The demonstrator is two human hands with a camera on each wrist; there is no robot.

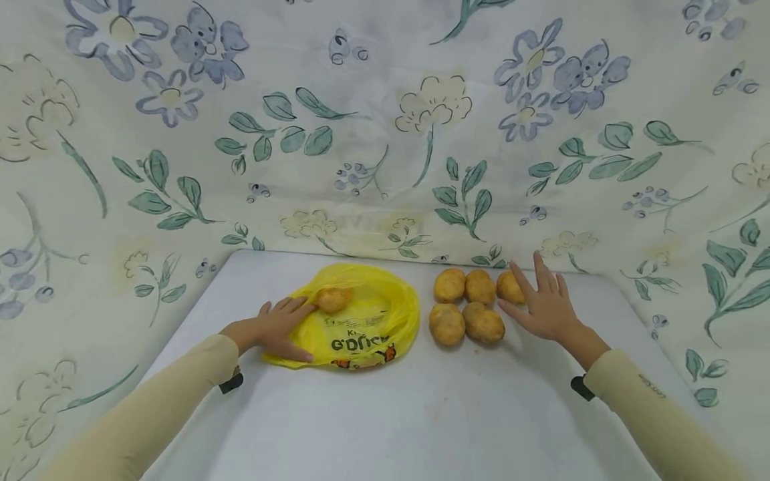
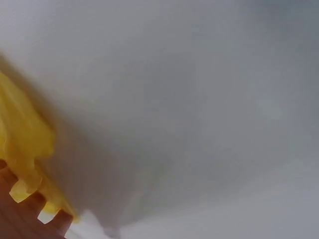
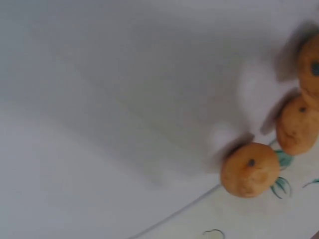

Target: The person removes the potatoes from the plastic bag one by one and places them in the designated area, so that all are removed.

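Note:
A yellow plastic bag (image 1: 400, 321) with dark printing lies spread on the table. One potato (image 1: 333, 300) sits among its folds on the left side. My left hand (image 1: 281, 329) rests on the bag's left edge, its fingers stretched toward that potato; the left wrist view catches the fingers (image 2: 34, 203) against yellow plastic. To the right of the bag, potatoes stand in two rows, including a front one (image 1: 447, 325) and a back-right one (image 1: 508, 287). My right hand (image 1: 546, 308) is spread beside the back-right potato, overlapping it in the head view, and holds nothing.
A white table (image 1: 385, 421) carries everything. Its back edge meets a floral cloth (image 1: 373, 160) that hangs behind and along both sides. In the right wrist view, a potato (image 3: 250, 170) shows close to the table's edge.

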